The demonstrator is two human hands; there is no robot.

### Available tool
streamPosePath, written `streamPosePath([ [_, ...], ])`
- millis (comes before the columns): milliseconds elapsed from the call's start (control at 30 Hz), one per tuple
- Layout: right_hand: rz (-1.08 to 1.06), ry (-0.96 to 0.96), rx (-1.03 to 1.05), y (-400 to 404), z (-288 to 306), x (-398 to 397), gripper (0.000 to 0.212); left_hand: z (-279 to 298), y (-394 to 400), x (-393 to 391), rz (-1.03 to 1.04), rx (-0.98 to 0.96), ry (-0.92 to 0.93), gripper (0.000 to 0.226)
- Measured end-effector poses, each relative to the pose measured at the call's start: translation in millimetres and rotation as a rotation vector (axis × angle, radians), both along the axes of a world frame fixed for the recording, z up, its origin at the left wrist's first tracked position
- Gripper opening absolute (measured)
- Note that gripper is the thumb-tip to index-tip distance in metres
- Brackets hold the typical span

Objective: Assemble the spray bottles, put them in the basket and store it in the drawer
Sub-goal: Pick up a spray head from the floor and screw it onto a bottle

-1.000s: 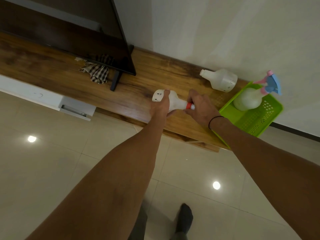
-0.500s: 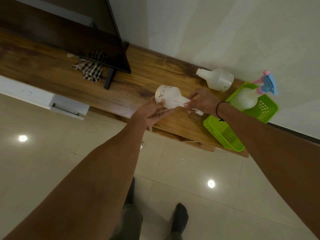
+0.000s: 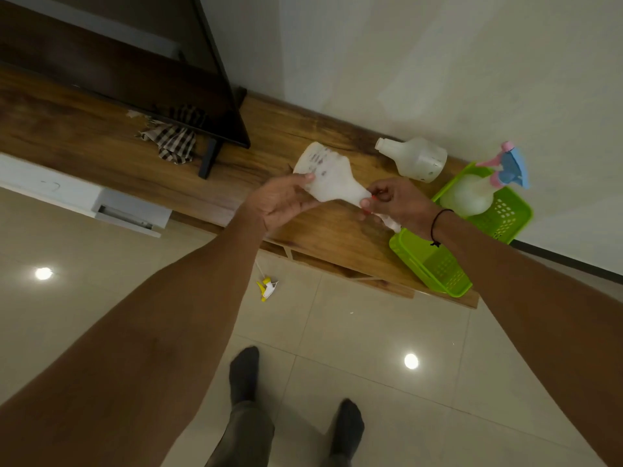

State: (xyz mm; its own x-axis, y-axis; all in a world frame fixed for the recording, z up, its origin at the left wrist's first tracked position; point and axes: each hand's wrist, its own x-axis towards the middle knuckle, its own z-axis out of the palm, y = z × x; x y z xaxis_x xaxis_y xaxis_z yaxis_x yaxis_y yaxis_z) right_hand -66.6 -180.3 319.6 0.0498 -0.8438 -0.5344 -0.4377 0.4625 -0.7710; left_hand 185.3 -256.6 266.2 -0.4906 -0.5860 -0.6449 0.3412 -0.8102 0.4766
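My left hand (image 3: 281, 203) holds a white spray bottle (image 3: 328, 178) by its body, lifted above the wooden shelf (image 3: 101, 143). My right hand (image 3: 396, 203) grips a red and white spray head (image 3: 384, 220) at the bottle's neck. A second white bottle (image 3: 416, 158) without a head lies on its side near the wall. A green basket (image 3: 428, 264) at the shelf's right end holds an assembled bottle (image 3: 472, 195) with a pink and blue head. A yellow and white spray head (image 3: 266, 288) lies on the floor below the shelf.
A dark TV (image 3: 135, 55) stands on the shelf at the left, with a checked cloth (image 3: 175, 139) under its edge. A white drawer front (image 3: 124, 210) sits below the shelf at the left. My feet in dark socks (image 3: 244, 372) stand on the glossy tiled floor.
The bottle has come up off the shelf in both hands. The camera has pulled back, so the basket's front and the yellow spray head on the floor now show.
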Motion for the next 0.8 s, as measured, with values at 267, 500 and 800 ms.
streamPosePath([
  [267, 0.257, 0.545, -0.332, 0.1, 1.9, 8.6, 0.029, 6.6, -6.4, -23.1, -0.296, -0.025, -0.484, 0.089],
  [500, 0.13, 0.21, -0.111, 4.6, 1.9, -8.3, 0.008, 2.7, -6.2, -3.6, -0.207, -0.094, -0.123, 0.08],
  [800, 0.255, 0.453, -0.317, 15.8, 6.3, -5.0, 0.025, 3.5, 1.1, -19.4, -0.43, -0.023, -0.428, 0.093],
])
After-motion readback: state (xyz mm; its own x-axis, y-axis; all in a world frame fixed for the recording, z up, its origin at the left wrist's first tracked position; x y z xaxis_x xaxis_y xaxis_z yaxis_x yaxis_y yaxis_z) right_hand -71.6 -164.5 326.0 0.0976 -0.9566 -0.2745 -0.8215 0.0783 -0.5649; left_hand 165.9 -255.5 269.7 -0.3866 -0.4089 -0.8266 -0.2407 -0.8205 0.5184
